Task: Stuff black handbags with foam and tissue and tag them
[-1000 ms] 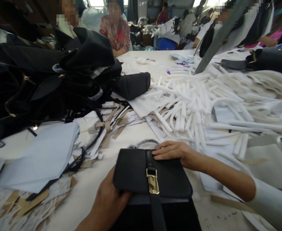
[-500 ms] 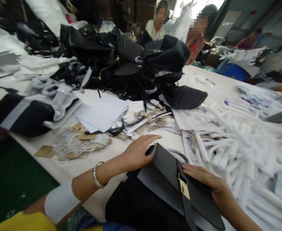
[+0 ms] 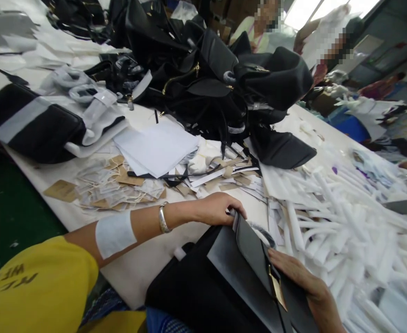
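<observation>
Fingers of the left hand (image 3: 220,209) have curled in and now pinch an upper corner of the flap (image 3: 255,249), at 12 o'clock on the black bag (image 3: 186,282); the right hand (image 3: 304,277) still lies along the flap at 3 o'clock (thumb hidden, so its grip I cannot tell). At 6 o'clock in view, by the near edge of the surface (image 3: 130,268), the bag looks light and soft, its flap stiffer, best held by the edges; more yellow clothing (image 3: 44,277) shows at 8 o'clock than earlier
</observation>
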Demonstrator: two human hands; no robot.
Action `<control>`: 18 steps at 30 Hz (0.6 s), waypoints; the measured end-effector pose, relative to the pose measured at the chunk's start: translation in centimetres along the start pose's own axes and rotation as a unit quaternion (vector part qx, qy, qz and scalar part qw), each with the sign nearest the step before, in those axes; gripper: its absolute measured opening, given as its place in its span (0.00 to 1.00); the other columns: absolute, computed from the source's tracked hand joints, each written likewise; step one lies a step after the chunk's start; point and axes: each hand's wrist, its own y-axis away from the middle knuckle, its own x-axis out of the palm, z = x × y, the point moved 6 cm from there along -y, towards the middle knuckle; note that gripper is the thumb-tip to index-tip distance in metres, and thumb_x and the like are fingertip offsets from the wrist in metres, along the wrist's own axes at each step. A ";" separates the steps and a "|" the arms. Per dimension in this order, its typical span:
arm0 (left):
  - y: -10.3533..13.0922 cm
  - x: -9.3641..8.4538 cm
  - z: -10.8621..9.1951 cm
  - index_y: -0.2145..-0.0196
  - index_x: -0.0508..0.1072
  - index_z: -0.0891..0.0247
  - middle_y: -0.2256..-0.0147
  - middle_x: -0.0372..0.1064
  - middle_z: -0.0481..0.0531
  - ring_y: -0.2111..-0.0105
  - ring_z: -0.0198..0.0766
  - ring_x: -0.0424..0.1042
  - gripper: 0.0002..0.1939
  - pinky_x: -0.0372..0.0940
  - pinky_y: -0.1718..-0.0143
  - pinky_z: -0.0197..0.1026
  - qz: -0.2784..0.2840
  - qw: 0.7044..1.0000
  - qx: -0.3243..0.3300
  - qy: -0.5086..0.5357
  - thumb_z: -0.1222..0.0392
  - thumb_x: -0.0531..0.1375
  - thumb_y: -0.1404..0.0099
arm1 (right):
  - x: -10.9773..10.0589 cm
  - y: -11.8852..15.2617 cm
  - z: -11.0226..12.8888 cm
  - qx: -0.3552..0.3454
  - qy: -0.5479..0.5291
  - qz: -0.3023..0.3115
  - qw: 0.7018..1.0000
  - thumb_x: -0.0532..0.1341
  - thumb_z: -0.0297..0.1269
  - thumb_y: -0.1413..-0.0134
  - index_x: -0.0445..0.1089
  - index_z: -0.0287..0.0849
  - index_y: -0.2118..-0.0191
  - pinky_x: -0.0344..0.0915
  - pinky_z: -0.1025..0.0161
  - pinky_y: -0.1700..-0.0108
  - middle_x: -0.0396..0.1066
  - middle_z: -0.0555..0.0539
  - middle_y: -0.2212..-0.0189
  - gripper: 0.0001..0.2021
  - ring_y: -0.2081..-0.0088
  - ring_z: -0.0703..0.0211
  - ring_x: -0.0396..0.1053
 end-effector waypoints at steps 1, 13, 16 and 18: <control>0.0 0.0 0.1 0.58 0.80 0.64 0.60 0.79 0.50 0.60 0.39 0.75 0.17 0.65 0.58 0.35 -0.005 1.000 0.009 0.000 0.72 0.60 0.45 | -0.1 -0.3 0.7 -0.008 0.010 -0.005 1.000 0.57 0.32 0.37 0.73 0.52 0.44 0.74 0.52 0.47 0.75 0.45 0.49 0.18 0.48 0.46 0.74; 0.6 0.3 -0.7 0.65 0.80 0.59 0.59 0.75 0.52 0.57 0.37 0.74 0.11 0.66 0.51 0.41 -0.022 0.995 0.089 -0.047 0.70 0.58 0.36 | -0.5 -1.4 3.6 -0.035 0.017 0.075 0.996 0.51 0.36 0.30 0.65 0.48 0.38 0.62 0.48 0.37 0.68 0.43 0.41 0.19 0.36 0.51 0.60; 0.1 0.3 -0.6 0.65 0.79 0.59 0.60 0.76 0.52 0.57 0.38 0.74 0.08 0.67 0.51 0.42 -0.008 0.997 0.056 -0.049 0.67 0.60 0.36 | -0.7 -1.0 4.0 -0.026 0.031 0.083 0.996 0.50 0.32 0.30 0.61 0.50 0.35 0.57 0.50 0.34 0.62 0.46 0.36 0.21 0.34 0.54 0.56; -0.1 0.4 -0.5 0.65 0.79 0.60 0.60 0.76 0.53 0.56 0.40 0.74 0.07 0.68 0.50 0.43 0.004 0.998 0.034 -0.054 0.65 0.60 0.35 | -0.8 -0.8 4.4 -0.028 0.048 0.076 0.996 0.50 0.29 0.31 0.60 0.52 0.35 0.57 0.52 0.34 0.61 0.48 0.36 0.23 0.34 0.55 0.56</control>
